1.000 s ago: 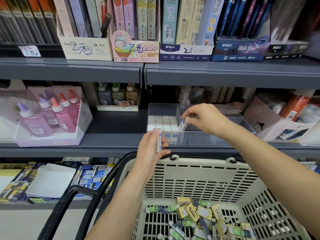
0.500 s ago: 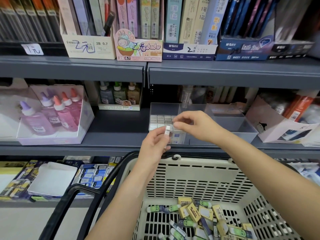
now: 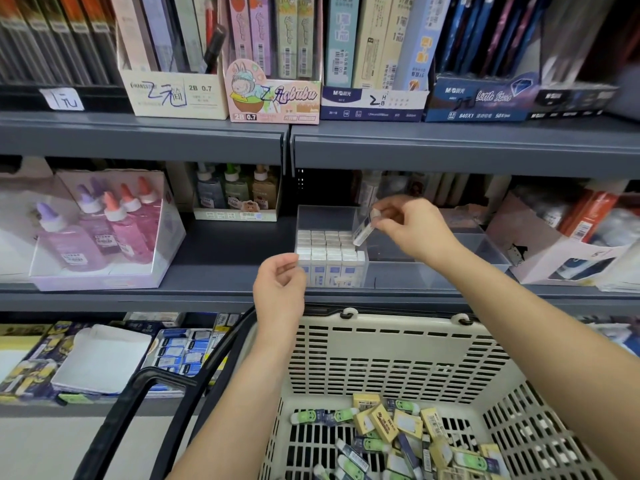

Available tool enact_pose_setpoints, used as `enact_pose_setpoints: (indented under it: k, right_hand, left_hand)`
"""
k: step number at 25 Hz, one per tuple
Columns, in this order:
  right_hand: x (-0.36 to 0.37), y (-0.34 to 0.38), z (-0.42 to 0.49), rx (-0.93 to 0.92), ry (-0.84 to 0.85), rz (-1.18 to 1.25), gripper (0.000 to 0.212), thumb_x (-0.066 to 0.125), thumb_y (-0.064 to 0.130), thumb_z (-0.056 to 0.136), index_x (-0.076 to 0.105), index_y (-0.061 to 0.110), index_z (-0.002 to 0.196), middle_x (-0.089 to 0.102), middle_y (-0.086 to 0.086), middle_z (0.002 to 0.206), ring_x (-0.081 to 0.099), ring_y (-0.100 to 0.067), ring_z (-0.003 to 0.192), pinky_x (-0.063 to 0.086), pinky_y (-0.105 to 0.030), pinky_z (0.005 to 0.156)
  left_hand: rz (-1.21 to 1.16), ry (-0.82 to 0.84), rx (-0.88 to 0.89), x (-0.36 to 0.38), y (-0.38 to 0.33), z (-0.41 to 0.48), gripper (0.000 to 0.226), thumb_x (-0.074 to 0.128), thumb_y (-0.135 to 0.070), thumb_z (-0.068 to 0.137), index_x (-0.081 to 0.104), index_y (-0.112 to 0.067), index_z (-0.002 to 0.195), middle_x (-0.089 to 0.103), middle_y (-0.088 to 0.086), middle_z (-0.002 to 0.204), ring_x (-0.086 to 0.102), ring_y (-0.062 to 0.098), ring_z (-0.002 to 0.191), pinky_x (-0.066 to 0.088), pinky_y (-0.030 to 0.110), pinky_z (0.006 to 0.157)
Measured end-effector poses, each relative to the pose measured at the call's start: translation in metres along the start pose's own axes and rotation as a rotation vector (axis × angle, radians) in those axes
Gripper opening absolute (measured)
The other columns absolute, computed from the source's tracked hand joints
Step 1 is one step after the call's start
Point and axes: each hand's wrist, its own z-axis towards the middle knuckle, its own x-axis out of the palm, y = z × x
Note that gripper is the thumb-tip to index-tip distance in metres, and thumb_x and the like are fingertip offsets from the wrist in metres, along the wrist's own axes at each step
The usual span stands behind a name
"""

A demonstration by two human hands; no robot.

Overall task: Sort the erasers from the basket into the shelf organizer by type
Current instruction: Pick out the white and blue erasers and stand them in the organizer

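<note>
Since the frame half a second ago: the two hands, then together at the organizer's front, have parted. The eraser has gone up with the right; the left has dropped back toward the shelf's front edge.

Right fingers [image 3: 394,216] pinch the white eraser [image 3: 363,232] by its upper end. It hangs tilted, lower end just over the right-hand side of the packed rows [image 3: 327,244], not yet seated. The right hand [image 3: 415,230] reaches in over the clear shelf organizer [image 3: 433,271], which stands at the front edge of the shelf [image 3: 225,251].

Left fingers [image 3: 291,261] are loosely curled around nothing. The left hand [image 3: 278,285] hovers just in front of the organizer's left front corner.

Progress, my estimate: the left compartment looks nearly full of this white type, with blue sleeves showing along its front wall. The compartments to the right look bare. The basket [image 3: 398,344] below carries plenty more: yellow-boxed erasers [image 3: 382,422] and green-sleeved erasers [image 3: 341,416], heaped and unsorted. One type is close to done and at least two are not started.
</note>
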Motion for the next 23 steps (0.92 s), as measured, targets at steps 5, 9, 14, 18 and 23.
enact_pose_setpoints:
  k: [5, 9, 14, 18, 23]
  right_hand:
    - [0.007, -0.007, 0.007, -0.056, 0.036, -0.214, 0.022, 0.06, 0.022, 0.088, 0.064, 0.014, 0.109, 0.066, -0.003, 0.094, 0.06, -0.021, 0.092, 0.039, -0.021, 0.08]
    - [0.018, -0.011, 0.009, -0.066, 0.133, -0.309, 0.021, 0.059, 0.022, 0.088, 0.066, 0.015, 0.107, 0.068, -0.005, 0.102, 0.06, -0.023, 0.096, 0.042, -0.026, 0.08]
    - [0.034, -0.016, 0.003, -0.063, 0.287, -0.347, 0.027, 0.05, 0.023, 0.095, 0.065, 0.013, 0.115, 0.064, -0.008, 0.121, 0.056, -0.029, 0.114, 0.044, -0.037, 0.097]
    - [0.025, -0.016, -0.01, -0.037, 0.223, -0.251, 0.034, 0.049, 0.023, 0.095, 0.056, 0.015, 0.128, 0.064, -0.008, 0.115, 0.056, -0.026, 0.109, 0.04, -0.026, 0.091]
    - [-0.005, -0.031, -0.083, -0.003, 0.098, 0.01, 0.023, 0.059, 0.022, 0.09, 0.064, 0.027, 0.111, 0.056, 0.012, 0.074, 0.052, -0.004, 0.067, 0.038, -0.008, 0.064]
  left_hand:
    - [0.045, 0.055, -0.034, 0.0, 0.006, 0.003, 0.032, 0.056, -0.006, 0.089, 0.053, -0.023, 0.117, 0.06, -0.004, 0.116, 0.056, 0.008, 0.111, 0.044, 0.014, 0.079]
    - [0.08, 0.077, -0.048, 0.0, 0.008, 0.004, 0.033, 0.057, -0.011, 0.09, 0.053, -0.026, 0.119, 0.059, -0.003, 0.117, 0.059, 0.001, 0.101, 0.042, 0.011, 0.074]
    - [0.081, 0.084, -0.075, 0.0, 0.009, -0.001, 0.03, 0.057, -0.012, 0.09, 0.052, -0.029, 0.115, 0.061, -0.006, 0.109, 0.059, -0.006, 0.085, 0.041, 0.009, 0.065]
    - [0.067, 0.019, -0.023, 0.003, 0.008, -0.016, 0.024, 0.055, -0.011, 0.09, 0.055, -0.027, 0.108, 0.063, -0.005, 0.096, 0.06, -0.006, 0.076, 0.042, 0.002, 0.062]
    - [0.066, 0.182, 0.047, 0.019, 0.018, -0.06, 0.021, 0.056, -0.006, 0.088, 0.055, -0.027, 0.09, 0.062, -0.001, 0.091, 0.062, 0.016, 0.084, 0.054, 0.033, 0.078]
